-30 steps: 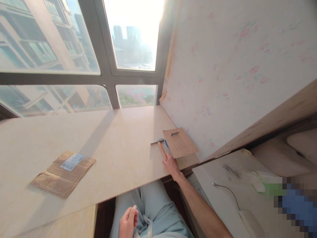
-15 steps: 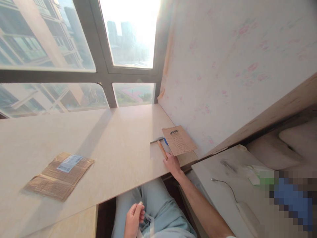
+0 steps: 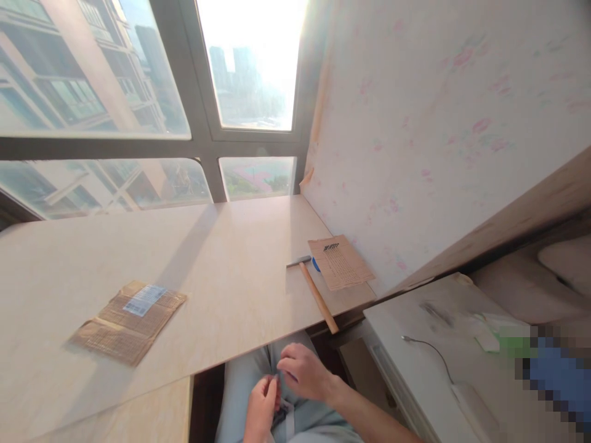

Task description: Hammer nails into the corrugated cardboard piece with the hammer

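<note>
A hammer (image 3: 314, 290) with a wooden handle lies on the pale board (image 3: 221, 271), its handle end over the near edge, with no hand on it. Beside it against the wall rests a brown card (image 3: 340, 262) holding a short row of dark nails. Both hands are below the board over my lap. My right hand (image 3: 305, 373) has its fingers curled and pinched toward my left hand (image 3: 262, 407), which is closed on a small dark-and-white thing I cannot make out.
A flattened brown cardboard piece with a white label (image 3: 127, 320) lies on the board at left. A window (image 3: 184, 98) runs behind the board. At right is a white surface (image 3: 434, 351) with a thin cable (image 3: 429, 354) and a green-and-white item.
My right hand let go of the hammer handle and dropped from the board's edge to my lap, meeting my left hand. The hammer stays on the board.
</note>
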`<state>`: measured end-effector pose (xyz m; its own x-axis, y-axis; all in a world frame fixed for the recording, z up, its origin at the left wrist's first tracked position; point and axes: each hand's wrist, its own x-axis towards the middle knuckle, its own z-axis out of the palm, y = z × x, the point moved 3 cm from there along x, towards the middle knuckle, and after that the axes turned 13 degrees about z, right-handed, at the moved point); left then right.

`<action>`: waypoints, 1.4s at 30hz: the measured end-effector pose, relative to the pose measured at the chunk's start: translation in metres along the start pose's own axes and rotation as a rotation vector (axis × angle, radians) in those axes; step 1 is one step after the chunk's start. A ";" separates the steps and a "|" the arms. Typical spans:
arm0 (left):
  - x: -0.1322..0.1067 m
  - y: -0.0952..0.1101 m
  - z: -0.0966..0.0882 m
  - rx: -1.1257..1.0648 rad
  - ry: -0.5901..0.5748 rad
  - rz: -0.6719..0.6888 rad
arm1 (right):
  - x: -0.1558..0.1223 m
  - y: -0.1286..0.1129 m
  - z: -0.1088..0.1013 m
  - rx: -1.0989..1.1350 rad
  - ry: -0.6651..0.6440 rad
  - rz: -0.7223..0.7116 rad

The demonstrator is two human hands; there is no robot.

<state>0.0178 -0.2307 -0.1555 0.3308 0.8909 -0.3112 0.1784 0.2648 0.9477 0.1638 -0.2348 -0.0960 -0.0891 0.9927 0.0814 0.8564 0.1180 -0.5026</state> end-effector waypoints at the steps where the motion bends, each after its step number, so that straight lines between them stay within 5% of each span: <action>1: -0.001 0.000 0.002 0.082 -0.026 0.054 | -0.007 0.000 0.018 -0.024 -0.025 -0.002; 6: -0.002 0.001 0.010 0.441 0.003 0.186 | -0.012 0.006 0.061 -0.101 0.058 0.137; 31: -0.003 0.001 0.009 0.443 0.055 0.180 | -0.008 0.003 0.056 0.058 0.072 0.209; 38: -0.002 0.011 0.008 0.257 0.044 0.110 | 0.000 0.003 0.038 0.258 -0.041 0.261; 42: 0.000 0.041 0.015 0.141 0.040 0.110 | 0.003 0.027 0.003 0.431 -0.079 0.347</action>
<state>0.0386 -0.2257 -0.1177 0.3186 0.9265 -0.2002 0.2722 0.1129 0.9556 0.1848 -0.2284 -0.1115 0.1089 0.9719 -0.2085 0.5583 -0.2334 -0.7961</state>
